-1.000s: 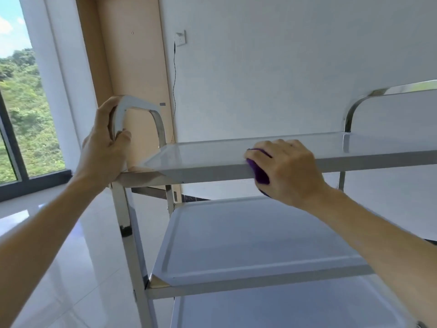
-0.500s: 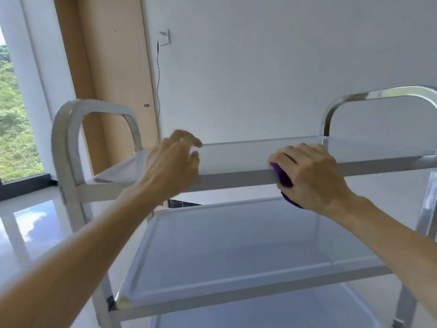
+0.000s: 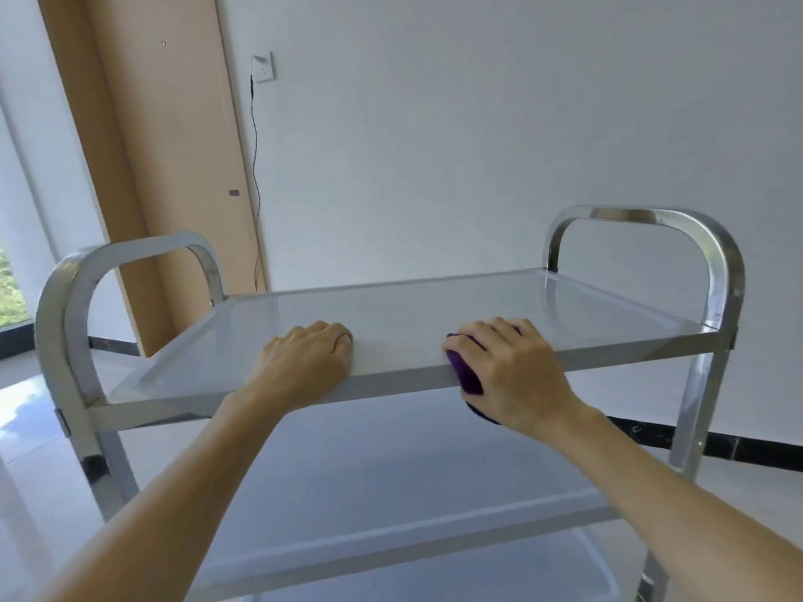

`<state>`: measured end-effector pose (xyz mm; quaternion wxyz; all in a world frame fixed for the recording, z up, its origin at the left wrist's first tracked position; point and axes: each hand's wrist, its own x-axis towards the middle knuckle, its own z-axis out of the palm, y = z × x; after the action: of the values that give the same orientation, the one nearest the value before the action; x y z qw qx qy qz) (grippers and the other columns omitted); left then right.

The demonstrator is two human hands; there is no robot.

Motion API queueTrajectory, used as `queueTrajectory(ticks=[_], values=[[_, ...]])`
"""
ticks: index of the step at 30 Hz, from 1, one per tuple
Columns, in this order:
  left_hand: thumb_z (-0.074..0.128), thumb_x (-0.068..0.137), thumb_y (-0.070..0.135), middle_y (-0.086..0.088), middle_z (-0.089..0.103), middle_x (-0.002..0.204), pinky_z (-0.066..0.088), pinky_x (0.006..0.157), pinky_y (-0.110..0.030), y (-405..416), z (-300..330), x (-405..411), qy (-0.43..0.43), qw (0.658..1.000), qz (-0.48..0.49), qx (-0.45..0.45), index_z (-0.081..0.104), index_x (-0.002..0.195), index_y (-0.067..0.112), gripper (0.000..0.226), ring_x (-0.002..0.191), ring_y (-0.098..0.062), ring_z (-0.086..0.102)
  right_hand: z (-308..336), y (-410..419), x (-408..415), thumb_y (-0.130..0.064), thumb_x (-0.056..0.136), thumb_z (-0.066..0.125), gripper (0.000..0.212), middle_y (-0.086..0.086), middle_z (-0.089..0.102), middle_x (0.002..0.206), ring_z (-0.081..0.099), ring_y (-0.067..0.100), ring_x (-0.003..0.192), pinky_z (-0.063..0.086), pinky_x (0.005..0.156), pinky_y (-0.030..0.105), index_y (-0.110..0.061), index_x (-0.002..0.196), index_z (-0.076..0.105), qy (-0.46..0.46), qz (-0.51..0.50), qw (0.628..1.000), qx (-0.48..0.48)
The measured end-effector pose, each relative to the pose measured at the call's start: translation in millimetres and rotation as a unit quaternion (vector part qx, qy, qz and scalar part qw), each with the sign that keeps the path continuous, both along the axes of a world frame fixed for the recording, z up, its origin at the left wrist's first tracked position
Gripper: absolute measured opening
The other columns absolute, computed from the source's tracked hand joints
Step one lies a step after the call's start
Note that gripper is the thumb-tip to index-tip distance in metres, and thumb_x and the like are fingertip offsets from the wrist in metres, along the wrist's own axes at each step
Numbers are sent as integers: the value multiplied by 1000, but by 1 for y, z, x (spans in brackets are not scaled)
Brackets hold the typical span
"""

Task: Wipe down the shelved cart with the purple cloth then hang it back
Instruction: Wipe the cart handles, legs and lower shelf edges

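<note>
A stainless steel cart [image 3: 404,310] with three shelves and a curved handle at each end stands right in front of me. My right hand [image 3: 512,375] grips the bunched purple cloth [image 3: 467,373] against the front edge of the top shelf, right of centre; most of the cloth is hidden under my fingers. My left hand [image 3: 306,360] rests on the same front edge, left of centre, fingers curled over the rim onto the shelf top and nothing else in it. The middle shelf [image 3: 391,480] and part of the bottom shelf show below my arms.
A white wall stands close behind the cart, with a socket [image 3: 263,67] and a thin black cable hanging down. A tan wooden panel [image 3: 160,167] rises at the left next to a window. The floor is glossy white tile with a dark skirting strip [image 3: 738,449].
My left hand let go of the cart's left handle and came to rest on the top shelf's front edge. My view swung right and rose. The right hand stayed on the edge with the cloth.
</note>
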<state>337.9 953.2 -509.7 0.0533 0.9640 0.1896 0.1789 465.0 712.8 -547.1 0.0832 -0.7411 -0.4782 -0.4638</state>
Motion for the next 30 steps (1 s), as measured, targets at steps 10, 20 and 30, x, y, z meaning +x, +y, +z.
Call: queueTrajectory(ticks=[10, 20, 30], values=[[18, 97, 37, 3, 55, 98, 33, 77, -37, -9, -6, 7, -27, 999, 7, 39, 52, 97, 25, 36, 86, -20, 50, 5, -14, 6, -27, 67, 70, 35, 2, 67, 102, 62, 30, 89, 47, 78, 43, -18, 101, 67, 30, -58, 998, -7], [18, 101, 36, 8, 56, 130, 38, 82, -38, 21, -5, 2, -13, 996, -30, 84, 52, 122, 33, 41, 106, -19, 54, 6, 9, 5, -32, 69, 71, 44, -1, 66, 109, 61, 25, 93, 47, 79, 41, -22, 111, 64, 46, 12, 998, -36], [18, 99, 37, 5, 56, 130, 33, 80, -37, 30, -4, 9, -3, 995, -18, 94, 54, 120, 32, 42, 105, -21, 52, 2, -65, 65, -27, 70, 78, 35, 4, 61, 97, 58, 31, 93, 42, 83, 44, -17, 99, 62, 107, -170, 980, 5]])
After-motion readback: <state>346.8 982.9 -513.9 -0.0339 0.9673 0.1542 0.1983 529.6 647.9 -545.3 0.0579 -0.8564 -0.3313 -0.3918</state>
